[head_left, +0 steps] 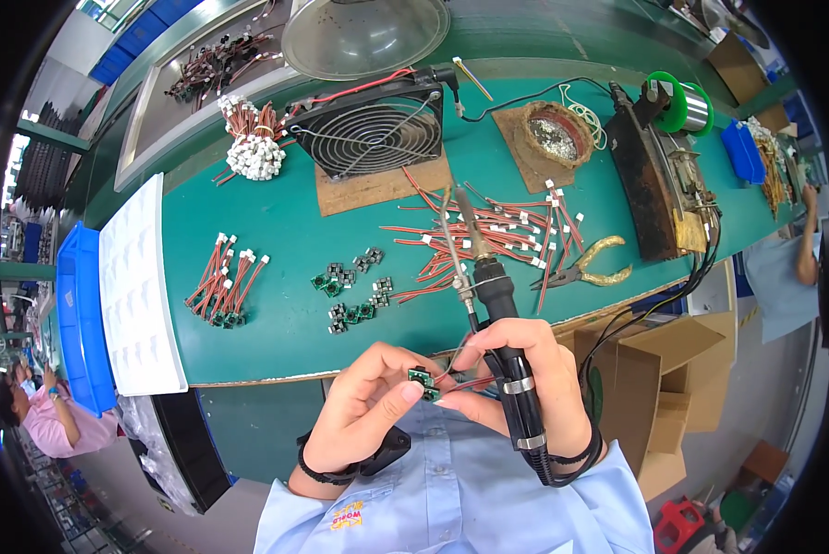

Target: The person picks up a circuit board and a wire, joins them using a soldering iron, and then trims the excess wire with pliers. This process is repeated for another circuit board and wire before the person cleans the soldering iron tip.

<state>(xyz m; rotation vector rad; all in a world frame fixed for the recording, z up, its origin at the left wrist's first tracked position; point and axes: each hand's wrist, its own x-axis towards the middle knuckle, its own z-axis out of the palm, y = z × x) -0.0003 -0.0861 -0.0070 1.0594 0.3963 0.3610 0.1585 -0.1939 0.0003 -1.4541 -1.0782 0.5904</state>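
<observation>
Between the thumb and fingers of my left hand (363, 406) is a small green circuit board (422, 379) with black parts on it. My right hand (548, 369) is closed around a soldering iron (497, 295), whose metal tip points up and away over the table. A thin metal tube runs alongside the iron. Red and brown wires (470, 383) stretch from the board to my right fingertips, which seem to pinch them. Beyond the tip lies a loose pile of wires with white connectors (497, 235). Several small boards (350, 314) lie left of it.
Wired boards (229, 286) lie at the left by a white tray (142, 277) and a blue bin (84, 314). A fan (368, 138) stands at the back. Pliers (590, 268), a round dish (557, 134), a dark box-shaped unit (650, 175) and a green solder spool (687, 106) are to the right.
</observation>
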